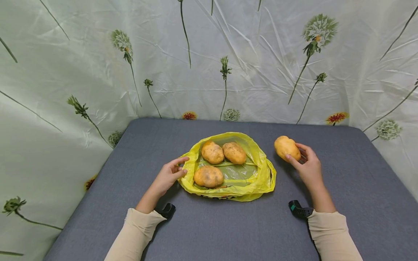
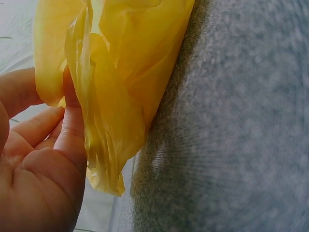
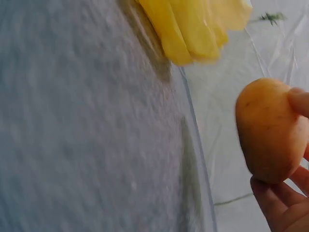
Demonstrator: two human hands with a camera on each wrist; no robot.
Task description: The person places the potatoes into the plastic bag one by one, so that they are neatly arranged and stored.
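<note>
A yellow plastic bag (image 1: 268,177) lies spread on the table with its mouth wide and its rim folded outward. Inside it are three potatoes: one at the back left (image 1: 212,152), one at the back right (image 1: 234,153) and one at the front left (image 1: 209,176). My left hand (image 1: 168,176) pinches the bag's left rim between thumb and fingers; the left wrist view shows the thumb (image 2: 72,125) partly behind a fold of yellow plastic. To the right of the bag, my right hand (image 1: 309,167) grips another potato (image 1: 286,148) by its sides, held above the table.
The grey cloth-covered table (image 1: 235,232) reaches back to a pale curtain (image 1: 261,54) printed with flowers, which also hangs along the left and right sides. A black strap mount sits on each wrist, the left (image 1: 167,211) and the right (image 1: 299,210).
</note>
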